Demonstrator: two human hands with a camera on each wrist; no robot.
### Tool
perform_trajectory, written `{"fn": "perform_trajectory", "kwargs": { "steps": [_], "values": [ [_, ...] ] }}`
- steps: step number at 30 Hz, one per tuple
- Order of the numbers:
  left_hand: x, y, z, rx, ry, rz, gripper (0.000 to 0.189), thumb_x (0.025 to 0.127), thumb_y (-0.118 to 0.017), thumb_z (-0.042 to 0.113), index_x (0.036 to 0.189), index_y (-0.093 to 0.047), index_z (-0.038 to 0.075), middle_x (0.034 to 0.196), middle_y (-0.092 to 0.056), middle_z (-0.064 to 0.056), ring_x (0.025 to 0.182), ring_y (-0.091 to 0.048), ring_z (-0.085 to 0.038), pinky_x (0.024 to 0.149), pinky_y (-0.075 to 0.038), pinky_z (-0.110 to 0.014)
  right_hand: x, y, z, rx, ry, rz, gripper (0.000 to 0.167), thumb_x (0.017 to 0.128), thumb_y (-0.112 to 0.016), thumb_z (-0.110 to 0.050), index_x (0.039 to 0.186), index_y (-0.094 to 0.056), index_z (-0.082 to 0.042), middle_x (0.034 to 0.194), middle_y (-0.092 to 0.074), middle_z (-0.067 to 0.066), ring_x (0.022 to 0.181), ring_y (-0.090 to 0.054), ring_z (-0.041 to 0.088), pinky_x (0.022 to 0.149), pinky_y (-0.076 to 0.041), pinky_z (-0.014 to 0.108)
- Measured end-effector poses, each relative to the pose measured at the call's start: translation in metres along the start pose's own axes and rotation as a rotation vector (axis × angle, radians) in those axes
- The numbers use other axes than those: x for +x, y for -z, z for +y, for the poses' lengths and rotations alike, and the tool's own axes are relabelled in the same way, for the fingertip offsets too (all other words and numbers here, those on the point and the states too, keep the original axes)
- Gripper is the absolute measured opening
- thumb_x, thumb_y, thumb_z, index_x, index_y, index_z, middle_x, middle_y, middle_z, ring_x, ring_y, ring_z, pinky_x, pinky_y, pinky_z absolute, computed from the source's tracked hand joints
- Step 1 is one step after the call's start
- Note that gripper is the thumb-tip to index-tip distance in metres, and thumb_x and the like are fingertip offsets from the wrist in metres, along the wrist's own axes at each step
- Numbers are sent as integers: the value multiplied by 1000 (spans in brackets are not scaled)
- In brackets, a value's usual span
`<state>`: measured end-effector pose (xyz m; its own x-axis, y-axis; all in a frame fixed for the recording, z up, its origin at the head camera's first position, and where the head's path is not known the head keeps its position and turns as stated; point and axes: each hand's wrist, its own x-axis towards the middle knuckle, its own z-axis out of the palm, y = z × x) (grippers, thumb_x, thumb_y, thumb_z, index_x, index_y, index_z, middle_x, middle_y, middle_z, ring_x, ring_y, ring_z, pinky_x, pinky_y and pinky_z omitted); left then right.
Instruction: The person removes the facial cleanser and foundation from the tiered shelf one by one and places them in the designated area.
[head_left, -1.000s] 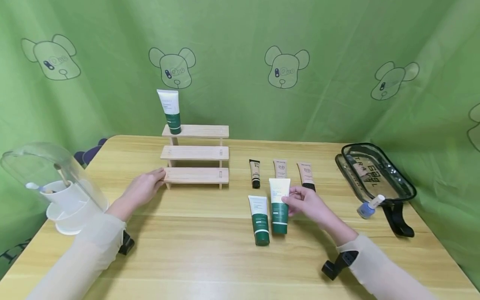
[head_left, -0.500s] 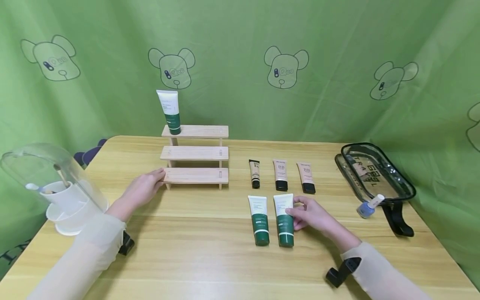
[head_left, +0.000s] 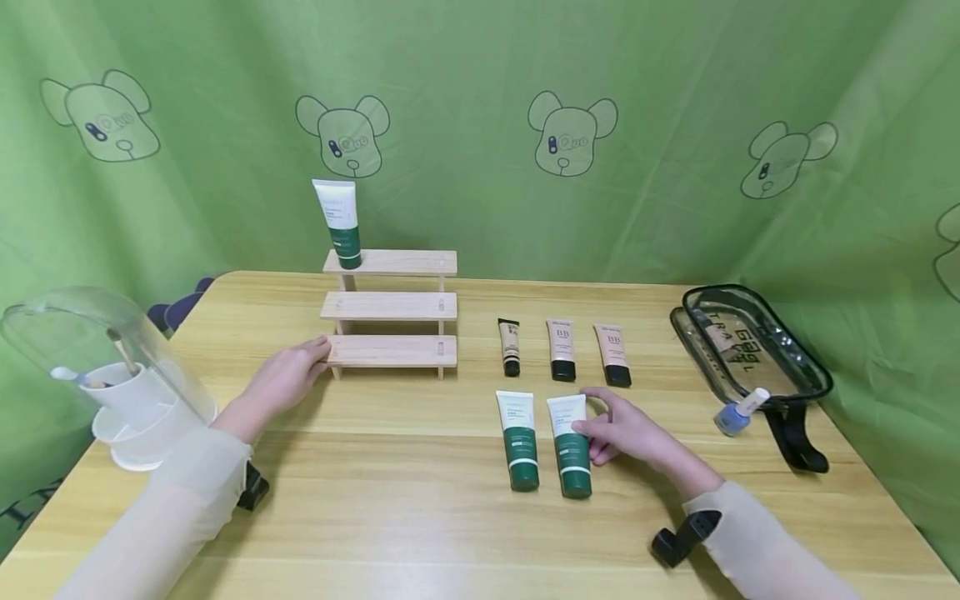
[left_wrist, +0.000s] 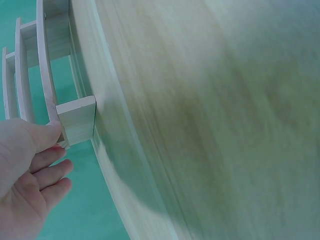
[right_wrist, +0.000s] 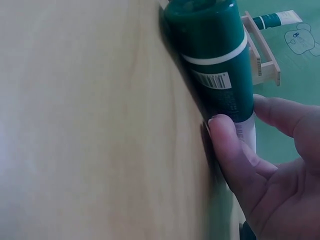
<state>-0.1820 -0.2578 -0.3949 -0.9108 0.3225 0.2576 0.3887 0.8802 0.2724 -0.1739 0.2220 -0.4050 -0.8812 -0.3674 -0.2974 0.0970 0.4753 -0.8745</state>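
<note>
At the left end of a three-step wooden display stand point(head_left: 393, 351), my left hand point(head_left: 288, 375) pinches the lowest step's edge between thumb and forefinger. A white-and-green squeeze tube point(head_left: 573, 450) lies cap toward me at the table's middle right. Thumb and fingers of my right hand point(head_left: 622, 432) are at its right side, with the forefinger stretched past its white end. In the right wrist view the same tube point(right_wrist: 215, 82) shows a barcode between thumb and finger. A matching tube point(head_left: 518, 442) lies just left of it; another tube point(head_left: 342, 223) stands on the top step.
Behind the green tubes lie a small beige tube point(head_left: 510, 346) and two pink BB cream tubes point(head_left: 561, 350). A clear black-edged pouch point(head_left: 806, 379) and a blue nail polish bottle point(head_left: 733, 418) are at right. A domed white brush holder point(head_left: 142, 408) stands at left.
My right hand has brought the green tube toward me and slightly right, uncovering the BB cream tube behind, and its forefinger has straightened. My left hand stays on the stand.
</note>
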Motion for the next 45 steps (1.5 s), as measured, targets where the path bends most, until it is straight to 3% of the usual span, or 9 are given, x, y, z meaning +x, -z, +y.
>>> {"fn": "perform_trajectory", "kwargs": {
  "steps": [6, 21, 29, 36, 45],
  "values": [
    [-1, 1, 1, -2, 4, 0, 27, 90, -55, -1, 116, -58, -7, 125, -50, -27, 111, -49, -43, 93, -41, -54, 2, 5, -1, -17, 11, -6, 73, 88, -63, -14, 141, -17, 6, 67, -60, 13, 53, -59, 21, 51, -56, 38],
    [0, 1, 0, -2, 8, -9, 26, 90, -54, 0, 115, -58, -6, 126, -49, -27, 111, -49, -43, 92, -41, -54, 3, 16, 1, -39, 2, -110, 74, 89, -61, -17, 138, -15, 12, 68, -60, 15, 51, -59, 20, 49, -56, 37],
    [-1, 0, -1, 1, -1, -3, 21, 90, -55, 0, 110, -60, -5, 125, -50, -27, 111, -49, -43, 92, -41, -54, 2, 18, -2, -43, -1, -94, 72, 88, -62, -17, 137, -18, 13, 69, -61, 15, 54, -59, 21, 50, -56, 37],
    [-1, 0, -1, 0, 6, -5, 23, 90, -55, 0, 112, -60, -5, 125, -50, -27, 112, -49, -43, 93, -40, -54, 5, 23, -24, -142, 93, -14, 64, 88, -62, -15, 135, -27, 12, 73, -58, 16, 61, -59, 26, 54, -56, 38],
    [0, 0, -1, 0, 2, -11, 20, 90, -55, 0, 109, -60, -4, 126, -49, -26, 113, -48, -43, 94, -40, -53, 30, 19, -73, -182, 204, 31, 61, 89, -62, -18, 137, -33, 4, 84, -59, 20, 68, -60, 32, 61, -56, 43]
  ]
}}
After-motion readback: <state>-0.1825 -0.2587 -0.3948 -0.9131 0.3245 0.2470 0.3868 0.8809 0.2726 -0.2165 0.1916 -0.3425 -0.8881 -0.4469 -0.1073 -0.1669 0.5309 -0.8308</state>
